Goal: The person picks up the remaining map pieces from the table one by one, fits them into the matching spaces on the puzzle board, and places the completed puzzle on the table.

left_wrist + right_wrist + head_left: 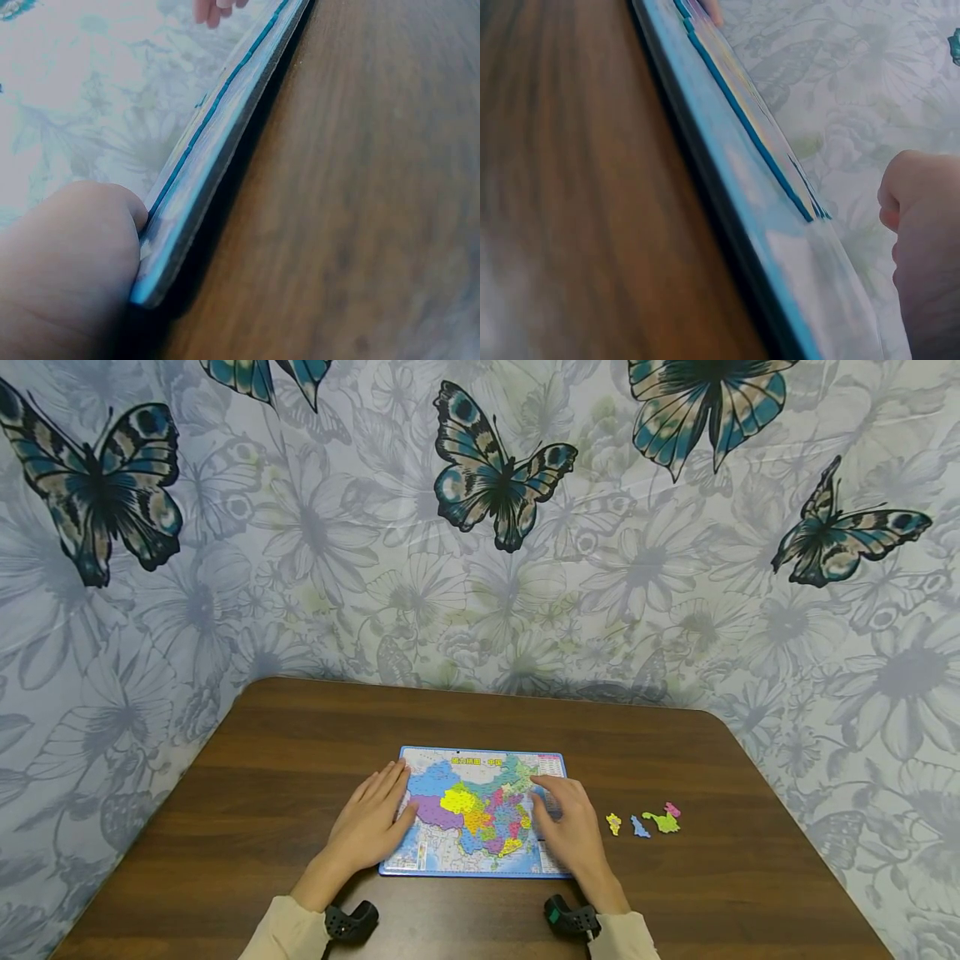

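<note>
A map puzzle board [480,768] with a blue rim and many-coloured pieces lies flat on the table. My left hand [369,827] rests along its left edge, fingers straight and thumb apart from them. Over the board's right side is my right hand [572,827], fingers loosely bent. Its index fingertip reaches the map's upper right; a gap shows between index finger and thumb, with no piece visible there. From the left wrist view, part of the left hand [67,255] lies against the board's near corner. The right wrist view shows the right hand [934,232] above the board.
Right of the board lie loose puzzle pieces: a yellow one [613,824], a blue one [640,827], a green one [664,823] and a pink one [672,810] touching the green. The brown wooden table [315,718] ends at a butterfly-patterned cloth [360,610].
</note>
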Demonstrator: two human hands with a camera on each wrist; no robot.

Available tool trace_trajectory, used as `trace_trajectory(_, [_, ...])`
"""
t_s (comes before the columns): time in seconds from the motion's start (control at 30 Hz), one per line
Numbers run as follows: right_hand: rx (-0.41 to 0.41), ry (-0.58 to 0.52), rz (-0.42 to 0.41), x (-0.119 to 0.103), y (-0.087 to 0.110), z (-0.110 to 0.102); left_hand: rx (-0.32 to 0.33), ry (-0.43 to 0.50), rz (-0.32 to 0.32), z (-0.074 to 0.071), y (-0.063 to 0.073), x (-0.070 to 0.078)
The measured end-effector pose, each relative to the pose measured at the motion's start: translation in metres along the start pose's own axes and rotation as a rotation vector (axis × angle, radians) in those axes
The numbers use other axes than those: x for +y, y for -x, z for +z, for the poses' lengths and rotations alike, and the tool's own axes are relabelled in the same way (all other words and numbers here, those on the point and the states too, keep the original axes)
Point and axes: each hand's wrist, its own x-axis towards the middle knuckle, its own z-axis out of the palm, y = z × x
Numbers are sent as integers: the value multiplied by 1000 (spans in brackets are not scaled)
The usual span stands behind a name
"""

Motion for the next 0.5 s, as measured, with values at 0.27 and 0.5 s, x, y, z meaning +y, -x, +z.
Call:
trace_trajectory(0.27, [32,29,16,6,7,-13,-22,-2,-8,0,-1,-1])
trace_trajectory(0.5, [43,51,34,13,12,-24,-16,2,-2,1,-1,-1])
